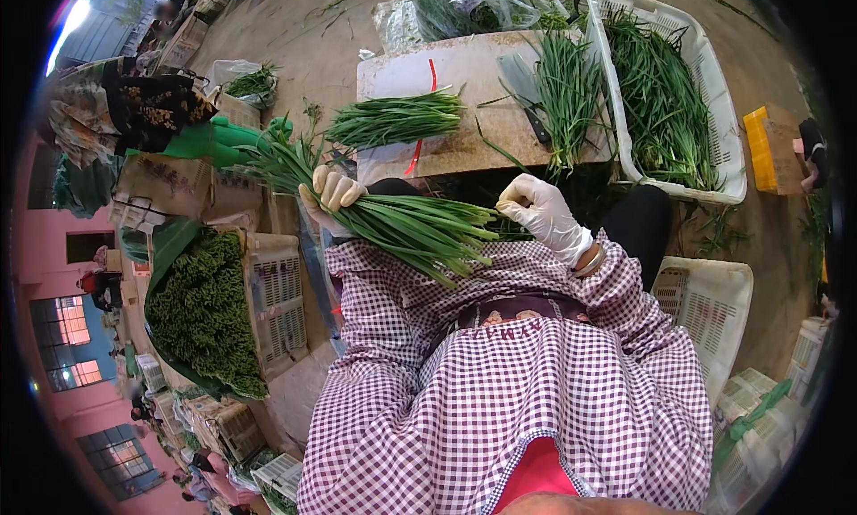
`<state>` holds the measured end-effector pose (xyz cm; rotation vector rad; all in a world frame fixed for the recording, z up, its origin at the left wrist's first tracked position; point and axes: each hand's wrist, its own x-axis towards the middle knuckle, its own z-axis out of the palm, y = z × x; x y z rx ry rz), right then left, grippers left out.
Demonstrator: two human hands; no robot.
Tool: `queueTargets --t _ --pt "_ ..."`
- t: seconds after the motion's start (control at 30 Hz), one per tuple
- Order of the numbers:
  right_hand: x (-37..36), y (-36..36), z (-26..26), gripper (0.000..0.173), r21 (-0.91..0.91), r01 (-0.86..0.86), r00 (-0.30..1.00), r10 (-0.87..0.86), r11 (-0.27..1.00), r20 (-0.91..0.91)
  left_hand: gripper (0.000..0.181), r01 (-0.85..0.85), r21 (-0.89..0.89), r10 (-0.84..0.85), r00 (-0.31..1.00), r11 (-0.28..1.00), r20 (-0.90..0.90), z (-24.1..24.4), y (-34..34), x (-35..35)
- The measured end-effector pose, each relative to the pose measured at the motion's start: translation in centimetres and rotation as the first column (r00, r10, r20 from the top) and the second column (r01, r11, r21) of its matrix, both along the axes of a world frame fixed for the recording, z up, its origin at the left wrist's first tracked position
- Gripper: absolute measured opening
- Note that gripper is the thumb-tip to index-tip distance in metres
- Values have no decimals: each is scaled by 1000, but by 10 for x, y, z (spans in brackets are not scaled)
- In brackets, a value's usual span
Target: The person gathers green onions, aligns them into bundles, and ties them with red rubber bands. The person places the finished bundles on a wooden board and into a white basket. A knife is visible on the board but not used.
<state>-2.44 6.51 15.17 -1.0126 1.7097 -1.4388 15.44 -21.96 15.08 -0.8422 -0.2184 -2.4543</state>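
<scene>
My left hand (333, 195), in a pale glove, grips a loose bunch of green garlic chives (415, 230) above my lap, the leafy tips spreading left. My right hand (541, 215), in a thin white glove, has thumb and forefinger bent together at the bunch's pale stalk ends; whether a stalk is pinched there is unclear. Beyond them, another chive bunch (398, 119) lies on a worn board (482, 137), across a red strip (413, 157). A cleaver (519, 80) with a black handle lies farther right, beside a loose pile of chives (569, 100).
A white plastic crate (726, 160) full of chives stands right of the board. Plastic-wrapped greens (472, 9) lie behind it. At left, a crate (278, 307) adjoins a mass of dark green vegetables (204, 314). Another person (144, 106) is at upper left. A pale crate (713, 314) sits at my right.
</scene>
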Motion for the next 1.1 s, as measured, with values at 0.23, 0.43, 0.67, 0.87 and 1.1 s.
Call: queueTargets --t 0.23,0.43,0.67,0.87,1.1 --pt "3 -1 -26 14 129 -77 963 40 989 267 27 -53 127 43 996 991 78 -5 -10 11" --pt "26 -11 -33 33 1 -135 783 107 991 613 27 -51 169 30 992 984 123 -12 -14 17" --pt "53 -29 -59 30 39 83 738 -88 996 669 26 -37 132 13 983 991 183 -11 -6 14" --pt "59 -30 -67 20 -8 66 950 -60 998 306 23 -77 121 52 978 990 201 -18 -2 13" --pt "54 -22 -68 27 -32 66 865 -41 997 500 21 -40 98 23 986 994 168 -17 -3 12"
